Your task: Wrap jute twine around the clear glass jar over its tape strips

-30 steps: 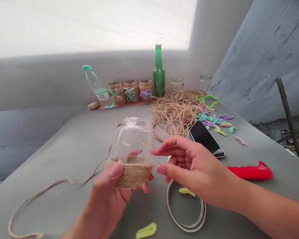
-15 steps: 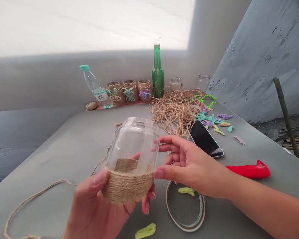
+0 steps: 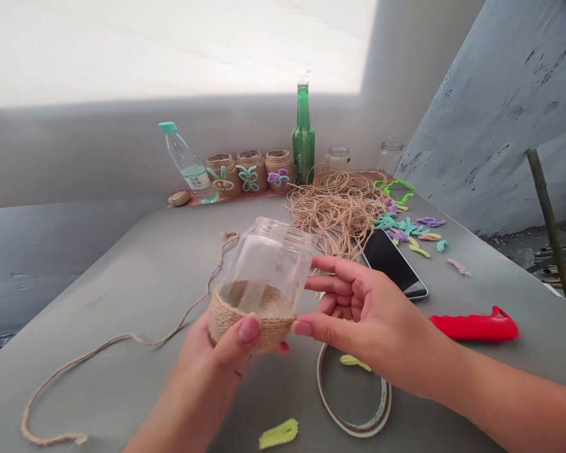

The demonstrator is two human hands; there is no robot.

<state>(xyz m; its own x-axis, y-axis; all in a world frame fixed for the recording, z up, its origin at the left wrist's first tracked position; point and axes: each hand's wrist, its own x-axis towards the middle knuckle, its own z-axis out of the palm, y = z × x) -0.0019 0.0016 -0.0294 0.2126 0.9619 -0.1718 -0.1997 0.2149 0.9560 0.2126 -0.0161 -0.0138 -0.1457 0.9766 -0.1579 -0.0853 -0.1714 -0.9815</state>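
Note:
My left hand (image 3: 217, 365) grips a clear glass jar (image 3: 266, 267) from below, thumb pressed on the band of jute twine (image 3: 245, 318) wound round its bottom part. The jar tilts away from me, mouth toward the far side. My right hand (image 3: 363, 314) is beside the jar on its right, thumb tip against the twine band's edge and fingers curled and touching the glass. A loose twine strand (image 3: 122, 340) runs from the jar leftward across the grey table (image 3: 136, 277) to a frayed end near the front left.
A tangled twine heap (image 3: 334, 211), coloured pipe-cleaner pieces (image 3: 405, 223), a phone (image 3: 393, 261), a red tool (image 3: 476, 326) and a tape loop (image 3: 353, 402) lie to the right. At the back stand a water bottle (image 3: 188, 163), three twine-wrapped jars (image 3: 249, 170), a green bottle (image 3: 303, 138) and two bare jars.
The jar has been turned and tilted in my left hand, my thumb shifting across the twine band. My right hand stayed close at the jar's right side.

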